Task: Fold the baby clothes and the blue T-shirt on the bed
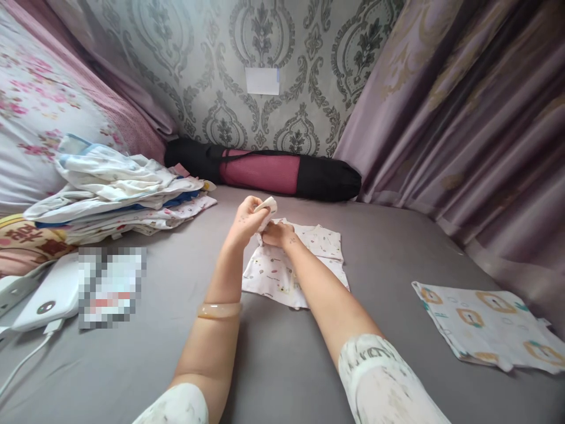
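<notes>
At the upper left of the frame I see a white pillow [30, 112] with pink flowers. Below it, at the left edge, lies a yellow-and-peach printed cloth [26, 244], then a white power bank [48, 300] with a white cable [27, 360] plugged into its near end. Just right of that is a flat item [117, 288], pixelated and unreadable. Above these, a loose pile of clothes [128, 185], mostly white with some blue, rests on a grey bed sheet [172, 330].

A long black bag [326, 176] with a maroon middle panel lies across the upper centre, against grey damask wallpaper [207, 76] bearing a blank white card [262, 81].

At the centre, my left hand [251, 219], a pale bangle [219, 311] on its forearm, pinches a raised fold of white cloth between thumb and fingers. The cloth appears to belong to the small printed garment [273, 274] spread flat just beneath, in the middle of the frame. Beside it, touching the garment's upper left part, my right hand [277, 234] is curled closed on the fabric, fingertips mostly hidden.

Mauve curtains [441, 129] fill the upper right. At the lower right lies a folded white cloth [489, 324] with orange animal patches.
</notes>
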`<state>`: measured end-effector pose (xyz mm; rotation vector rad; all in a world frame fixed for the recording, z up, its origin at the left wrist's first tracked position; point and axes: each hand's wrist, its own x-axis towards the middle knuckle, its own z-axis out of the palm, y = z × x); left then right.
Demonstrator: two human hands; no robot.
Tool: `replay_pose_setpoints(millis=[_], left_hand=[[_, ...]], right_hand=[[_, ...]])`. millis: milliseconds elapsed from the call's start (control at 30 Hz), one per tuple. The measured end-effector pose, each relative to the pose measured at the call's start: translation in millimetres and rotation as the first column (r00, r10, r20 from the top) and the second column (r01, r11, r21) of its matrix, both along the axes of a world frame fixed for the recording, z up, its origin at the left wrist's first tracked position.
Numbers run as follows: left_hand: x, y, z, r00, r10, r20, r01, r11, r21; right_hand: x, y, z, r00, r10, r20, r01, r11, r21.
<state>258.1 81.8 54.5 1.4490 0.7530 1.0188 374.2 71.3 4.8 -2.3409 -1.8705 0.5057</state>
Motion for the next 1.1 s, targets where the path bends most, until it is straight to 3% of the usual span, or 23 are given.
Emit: replay_pose_setpoints(millis=[167,267,333,367,500,533,600,733,833,967,1100], left_hand=[[21,-3,-8.3,0.989,0.095,-0.111,-0.094,0.995,0.017],[32,-4,-14.6,0.971,0.187,-0.146,-0.186,0.982,0.025],[37,-10,-16.8,0.964,0.213,-0.161,-0.213,0.977,0.019],[39,-14,-17.0,0.967,0.196,-0.165,-0.196,0.980,0.012],[41,-30,-15.2,0.983,-0.102,-0.150,0.103,0.995,-0.004],[40,-30,-15.4,0.977,-0.160,-0.142,0.162,0.987,0.005],[34,-25,-18.0,0.977,-0.164,-0.137,0.170,0.985,0.030],[13,1,-32.2,0.967,0.020,-0.255,0.007,0.995,0.103],[-4,17,-42.7,0.872,0.056,-0.486,0.005,0.992,0.124],[-14,20,-48.7,0.706,-0.039,-0.707,0.118,0.991,0.062],[-7,12,-52.4,0.600,-0.016,-0.800,0.151,0.984,0.093]], right_hand=[[13,-7,1.8,0.982,-0.054,-0.182,0.062,0.997,0.043],[24,-26,6.5,0.889,-0.183,-0.419,0.238,0.968,0.082],[32,-43,8.9,0.731,-0.280,-0.622,0.398,0.916,0.056],[36,-52,9.6,0.611,-0.309,-0.729,0.468,0.883,0.019],[48,-81,7.4,0.094,-0.277,-0.956,0.583,0.794,-0.173],[50,-86,6.0,0.031,-0.274,-0.961,0.595,0.777,-0.203],[52,-91,2.7,-0.014,-0.280,-0.960,0.622,0.749,-0.228],[52,-93,-5.0,0.020,-0.278,-0.960,0.647,0.736,-0.199],[54,-93,-13.3,0.130,-0.275,-0.953,0.661,0.740,-0.124],[60,-92,-22.7,0.423,-0.358,-0.833,0.677,0.735,0.028],[65,-94,-18.2,0.707,-0.380,-0.597,0.592,0.780,0.205]])
